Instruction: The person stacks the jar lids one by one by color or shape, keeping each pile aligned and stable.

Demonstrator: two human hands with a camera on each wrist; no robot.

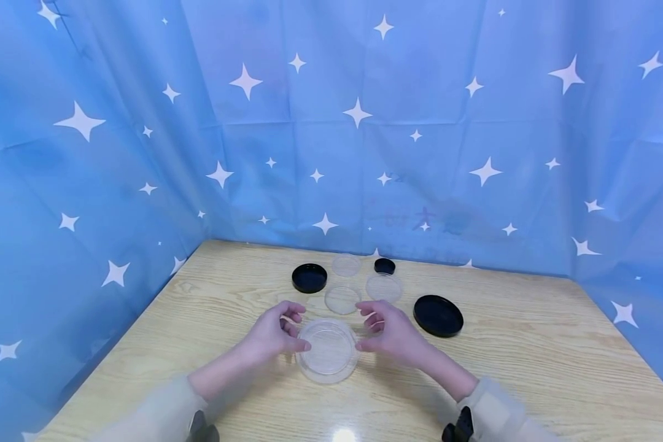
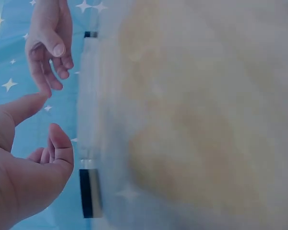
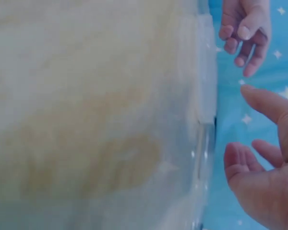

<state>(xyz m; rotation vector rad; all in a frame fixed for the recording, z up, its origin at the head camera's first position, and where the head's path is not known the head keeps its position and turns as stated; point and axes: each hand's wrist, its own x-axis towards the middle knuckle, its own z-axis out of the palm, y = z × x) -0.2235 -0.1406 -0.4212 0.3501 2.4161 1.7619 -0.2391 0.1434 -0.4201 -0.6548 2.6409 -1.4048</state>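
A large clear round dish (image 1: 327, 359) with a ring inside its rim lies flat on the table, near the front. At its left edge is my left hand (image 1: 279, 331), fingers loosely bent and thumb tip right by the rim. My right hand (image 1: 389, 334) mirrors it on the right side, thumb tip also at the rim. Both wrist views show a gap between thumb and fingers, with nothing pinched in the left hand (image 2: 33, 163) or the right hand (image 3: 264, 158). Just beyond the fingertips lies a smaller clear disc (image 1: 343, 299).
Behind stand two more clear discs, one at the back (image 1: 346, 264) and one to the right (image 1: 383, 287). A black round dish (image 1: 309, 279), a small black one (image 1: 384, 266) and a larger black one (image 1: 438, 315) share the wooden table (image 1: 530, 344). Blue star-patterned cloth (image 1: 331, 153) encloses it.
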